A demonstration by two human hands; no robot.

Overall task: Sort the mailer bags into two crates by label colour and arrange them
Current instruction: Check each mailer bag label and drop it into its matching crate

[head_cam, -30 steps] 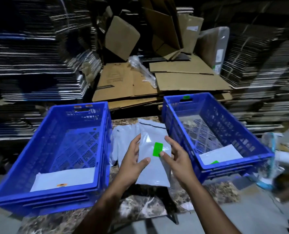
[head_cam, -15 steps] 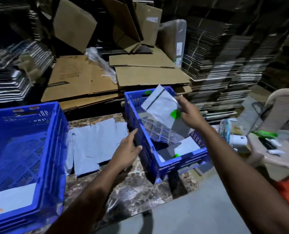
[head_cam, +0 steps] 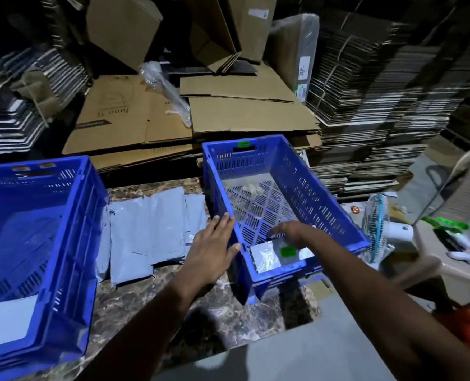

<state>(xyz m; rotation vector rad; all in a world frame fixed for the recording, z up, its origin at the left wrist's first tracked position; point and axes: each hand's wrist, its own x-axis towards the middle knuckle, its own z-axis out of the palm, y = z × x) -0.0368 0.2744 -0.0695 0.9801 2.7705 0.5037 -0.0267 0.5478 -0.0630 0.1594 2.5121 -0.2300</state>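
Observation:
Two blue crates stand on a marble table. The right crate (head_cam: 315,193) has a green sticker on its far rim. At its near end lies a white mailer bag with a green label (head_cam: 266,258). My right hand (head_cam: 290,231) is low inside this crate, just over that bag, with fingers stretched out. My left hand (head_cam: 214,247) rests flat against the crate's left wall, fingers straight. The left crate (head_cam: 72,243) has orange stickers on its rim and holds a white bag (head_cam: 8,320). Several grey mailer bags (head_cam: 151,232) lie flat between the crates.
Flattened cardboard boxes (head_cam: 228,114) and tall stacks of folded cartons (head_cam: 379,111) fill the back. A small fan (head_cam: 376,226) and a plastic chair (head_cam: 453,243) stand right of the right crate. The table's front edge (head_cam: 201,350) runs near me.
My right hand has come down from above the right crate with the green-label bag, which now lies on the crate's floor. My left hand has moved onto the crate's left wall.

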